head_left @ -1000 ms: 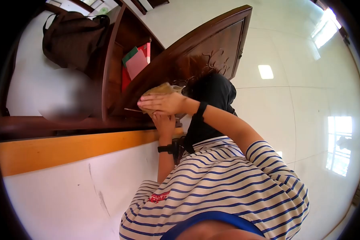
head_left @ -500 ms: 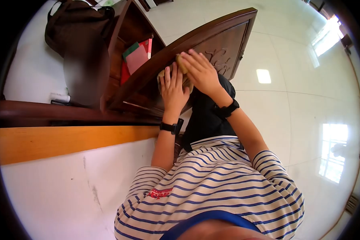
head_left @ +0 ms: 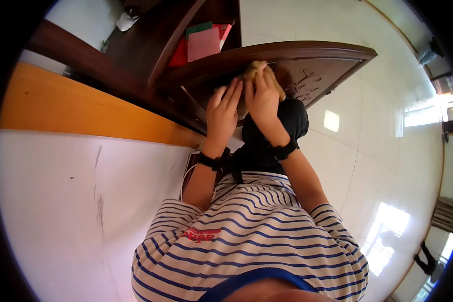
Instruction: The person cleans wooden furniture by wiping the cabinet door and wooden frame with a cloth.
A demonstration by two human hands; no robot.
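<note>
A tan cloth [head_left: 276,86] lies bunched against the inner face of a dark wooden cabinet door [head_left: 332,68], which stands open and has a carved pattern. My right hand [head_left: 264,100] grips the cloth, fingers bent over it near the door's upper rim. Just beside it, my left hand [head_left: 221,115] presses on the cloth's left part with curled fingers; its fingertips partly cover what is under them. Both wrists wear black bands.
Behind the door, the cabinet compartment [head_left: 178,38] holds a pink folder [head_left: 204,44] with green and red items. An orange-brown wooden board [head_left: 85,108] runs along the left above a white scuffed wall [head_left: 50,201]. Shiny floor tiles [head_left: 337,166] lie to the right.
The view has turned, so the door now looks more level. My right hand has slid along the door with the cloth, and my left fingers have curled more.
</note>
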